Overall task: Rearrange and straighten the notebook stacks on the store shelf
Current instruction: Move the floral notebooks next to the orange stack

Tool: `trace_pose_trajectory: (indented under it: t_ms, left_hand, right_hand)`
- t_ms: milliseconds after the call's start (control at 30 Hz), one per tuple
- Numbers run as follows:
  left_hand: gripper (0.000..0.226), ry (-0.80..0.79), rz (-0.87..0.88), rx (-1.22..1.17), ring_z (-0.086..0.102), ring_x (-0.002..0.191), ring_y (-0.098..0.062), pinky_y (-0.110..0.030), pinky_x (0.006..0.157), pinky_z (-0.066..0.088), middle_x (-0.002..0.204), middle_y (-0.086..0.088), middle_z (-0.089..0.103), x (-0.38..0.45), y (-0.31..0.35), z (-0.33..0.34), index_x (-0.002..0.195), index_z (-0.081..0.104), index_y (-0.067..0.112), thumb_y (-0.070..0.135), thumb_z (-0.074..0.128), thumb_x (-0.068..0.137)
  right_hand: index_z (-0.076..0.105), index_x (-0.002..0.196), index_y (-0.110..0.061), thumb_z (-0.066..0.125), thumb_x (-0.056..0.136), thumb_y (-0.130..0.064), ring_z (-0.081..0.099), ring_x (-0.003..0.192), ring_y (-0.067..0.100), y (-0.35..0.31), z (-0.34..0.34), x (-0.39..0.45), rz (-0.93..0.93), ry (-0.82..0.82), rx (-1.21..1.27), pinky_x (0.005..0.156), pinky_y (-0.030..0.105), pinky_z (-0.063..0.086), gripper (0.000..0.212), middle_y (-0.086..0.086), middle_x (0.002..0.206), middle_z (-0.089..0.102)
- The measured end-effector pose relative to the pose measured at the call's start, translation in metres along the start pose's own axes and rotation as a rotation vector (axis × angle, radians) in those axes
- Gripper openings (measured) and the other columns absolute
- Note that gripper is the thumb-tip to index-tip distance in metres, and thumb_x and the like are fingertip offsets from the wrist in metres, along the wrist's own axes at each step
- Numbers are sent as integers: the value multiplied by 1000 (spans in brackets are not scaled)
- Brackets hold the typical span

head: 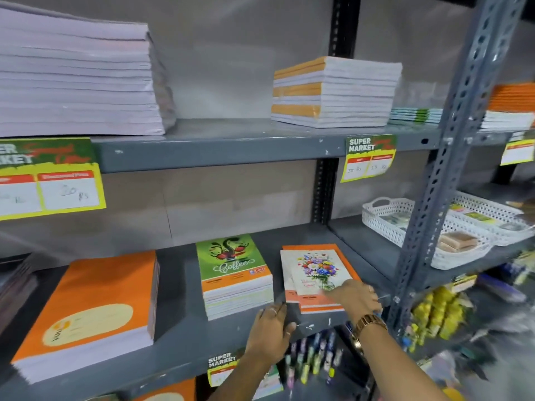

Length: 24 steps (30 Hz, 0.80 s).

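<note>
Grey metal shelving, beige wall

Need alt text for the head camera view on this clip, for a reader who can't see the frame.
Two hands work on a thin, uneven pile of flower-cover notebooks on a grey store shelf: the right hand lies on top, the left hand at the pile's front-left corner. To its left sit a green Coffee notebook stack and a large orange notebook stack.

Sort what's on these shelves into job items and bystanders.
Job: floral notebooks under both hands, left hand, right hand, Coffee notebook stack, orange notebook stack.

Bystanders: white baskets, price tag, pens.
</note>
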<state>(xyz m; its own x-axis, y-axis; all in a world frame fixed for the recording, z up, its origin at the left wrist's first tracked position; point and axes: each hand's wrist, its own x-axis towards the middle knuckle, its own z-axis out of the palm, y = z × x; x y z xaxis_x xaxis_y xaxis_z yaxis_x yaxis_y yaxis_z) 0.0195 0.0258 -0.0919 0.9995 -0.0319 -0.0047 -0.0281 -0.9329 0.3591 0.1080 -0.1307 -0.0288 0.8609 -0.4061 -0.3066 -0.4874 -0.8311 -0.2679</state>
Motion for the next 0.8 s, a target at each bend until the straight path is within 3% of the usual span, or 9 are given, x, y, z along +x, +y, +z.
trace_pose_trajectory:
  t_ms: [100, 167, 233, 300, 367, 533, 800]
  left_hand:
    - [57, -52, 35, 90, 8, 146, -20, -37, 122, 4, 159, -5, 9, 0, -4, 3, 147, 11, 11, 37, 26, 99]
    - [59, -72, 67, 119, 2, 147, -20, -36, 121, 0, 159, -5, 2, -2, -5, 2, 148, 4, 11, 37, 24, 99]
    - [61, -104, 90, 146, -2, 147, -20, -36, 121, -2, 159, -6, -2, -4, -6, 1, 147, 0, 11, 39, 24, 99]
    - [63, -120, 99, 164, -3, 147, -20, -37, 121, -3, 159, -7, -3, -5, -8, 0, 147, -2, 11, 40, 25, 98]
    - [64, -132, 112, 171, -4, 147, -20, -37, 120, -4, 159, -6, -4, -6, -9, -2, 147, -3, 12, 41, 26, 98]
    - [62, -185, 143, 143, -7, 146, -19, -38, 119, -5, 159, -4, -4, -10, -17, -9, 148, -1, 14, 40, 27, 98]
    - [56, -226, 114, 87, -4, 147, -19, -39, 119, -3, 159, -1, -2, -28, -50, -28, 148, 4, 17, 34, 26, 100]
  right_hand:
    - [31, 138, -3, 71, 61, -67, 37, 125, 34, -3, -2, 5, 17, -12, 23, 100, 45, 38, 108, 18, 138, 35]
    - [42, 131, -1, 75, 69, -49, 41, 120, 34, -2, 0, 10, -13, 55, 92, 98, 43, 42, 85, 20, 134, 40]
    - [53, 119, 7, 66, 78, -23, 52, 112, 37, -2, -1, 13, -108, 137, 232, 92, 40, 49, 53, 25, 125, 51]
    - [57, 112, 13, 58, 81, -11, 60, 105, 39, -3, -8, 12, -144, 172, 407, 83, 38, 52, 38, 29, 117, 60]
    - [56, 113, 12, 55, 86, -9, 59, 107, 41, -8, -23, 7, -123, 196, 538, 79, 38, 50, 34, 29, 118, 60]
    - [48, 120, 13, 49, 90, -7, 51, 116, 46, -33, -58, -17, -157, 294, 677, 94, 46, 45, 36, 32, 127, 52]
    - [52, 119, 7, 45, 91, -7, 54, 115, 38, -83, -62, -53, -258, 74, 817, 95, 39, 44, 32, 24, 126, 57]
